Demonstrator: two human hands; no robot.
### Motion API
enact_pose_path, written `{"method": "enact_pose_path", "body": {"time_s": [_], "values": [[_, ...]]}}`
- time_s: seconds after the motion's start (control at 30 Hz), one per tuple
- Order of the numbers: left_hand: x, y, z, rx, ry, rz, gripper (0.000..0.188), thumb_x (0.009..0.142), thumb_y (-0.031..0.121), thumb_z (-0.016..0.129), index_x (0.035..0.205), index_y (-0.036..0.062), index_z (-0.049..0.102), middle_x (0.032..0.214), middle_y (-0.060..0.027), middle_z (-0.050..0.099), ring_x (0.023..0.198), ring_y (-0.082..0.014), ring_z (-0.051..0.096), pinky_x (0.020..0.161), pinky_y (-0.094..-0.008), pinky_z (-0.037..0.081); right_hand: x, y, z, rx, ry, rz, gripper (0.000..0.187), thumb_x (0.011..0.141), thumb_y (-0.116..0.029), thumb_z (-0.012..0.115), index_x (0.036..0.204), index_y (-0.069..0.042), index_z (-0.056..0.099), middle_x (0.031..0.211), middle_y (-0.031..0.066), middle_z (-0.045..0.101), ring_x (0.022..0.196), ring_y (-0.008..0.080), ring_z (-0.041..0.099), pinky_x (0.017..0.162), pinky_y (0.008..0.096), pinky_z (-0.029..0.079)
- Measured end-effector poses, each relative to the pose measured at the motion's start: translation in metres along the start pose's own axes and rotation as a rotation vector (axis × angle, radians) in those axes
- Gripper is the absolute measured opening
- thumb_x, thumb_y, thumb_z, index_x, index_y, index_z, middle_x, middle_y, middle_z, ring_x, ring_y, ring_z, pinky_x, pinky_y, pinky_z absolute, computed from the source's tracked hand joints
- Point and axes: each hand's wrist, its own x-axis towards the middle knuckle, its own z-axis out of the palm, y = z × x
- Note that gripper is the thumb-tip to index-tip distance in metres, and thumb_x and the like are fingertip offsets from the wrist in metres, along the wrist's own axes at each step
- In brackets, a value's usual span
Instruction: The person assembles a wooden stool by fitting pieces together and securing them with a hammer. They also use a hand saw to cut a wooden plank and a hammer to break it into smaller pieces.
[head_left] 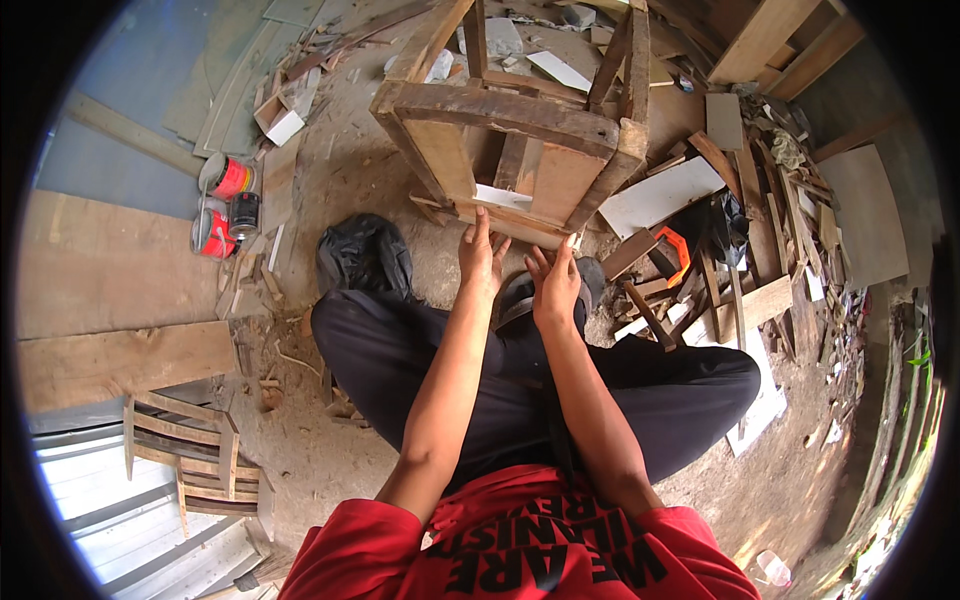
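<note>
In front of me a worn wooden chair-like frame (510, 112) stands tipped, its crosspieces and legs toward me. Along its near lower edge runs a pale wooden strip (520, 228). My left hand (480, 258) is closed on the strip's left end, index finger pointing up along it. At the right end my right hand (555, 285) holds the same strip, thumb and fingers bent around it. Just behind the strip, inside the frame, lies a narrow white piece (503, 197). How the strip meets the frame I cannot tell.
A black plastic bag (363, 257) lies left of my hands, with paint cans (228, 178) farther left. On the right are an orange tool handle (676, 255), a white board (660, 198) and heaped wood scraps. Slatted wooden pieces (195, 450) stand at lower left.
</note>
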Motion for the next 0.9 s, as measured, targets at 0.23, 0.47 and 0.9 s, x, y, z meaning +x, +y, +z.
{"method": "enact_pose_path", "body": {"time_s": [0.23, 0.47, 0.9], "values": [[-0.001, 0.003, 0.001, -0.093, -0.046, -0.028, 0.108, 0.084, 0.059, 0.069, 0.151, -0.0055, 0.014, 0.151, -0.028, 0.022, 0.144, -0.0369, 0.024, 0.117, -0.0486, 0.029, 0.002, -0.001, -0.006, -0.001, -0.055, -0.008, 0.091, 0.095, -0.053, 0.058, 0.147, 0.013, 0.023, 0.148, 0.0239, 0.035, 0.132, 0.0342, 0.047, 0.102, 0.0374, 0.048], [0.006, 0.001, 0.002, -0.067, 0.082, -0.051, 0.091, 0.083, 0.06, 0.072, 0.141, -0.0011, 0.039, 0.135, -0.0163, 0.046, 0.128, -0.0283, 0.044, 0.108, -0.0464, 0.035, -0.009, -0.008, 0.004, -0.006, 0.025, 0.023, 0.066, 0.098, -0.051, 0.054, 0.13, 0.007, 0.044, 0.129, 0.0142, 0.052, 0.124, 0.0269, 0.054, 0.096, 0.0353, 0.051], [0.015, 0.017, -0.005, -0.095, 0.022, -0.134, 0.095, 0.087, 0.05, 0.07, 0.152, 0.0024, 0.019, 0.152, -0.0235, 0.022, 0.143, -0.0402, 0.022, 0.115, -0.0592, 0.025, -0.018, -0.011, 0.002, -0.053, -0.034, 0.087, 0.088, 0.095, -0.059, 0.054, 0.143, 0.011, 0.03, 0.143, 0.0202, 0.04, 0.13, 0.0325, 0.048, 0.102, 0.0393, 0.047]]}}
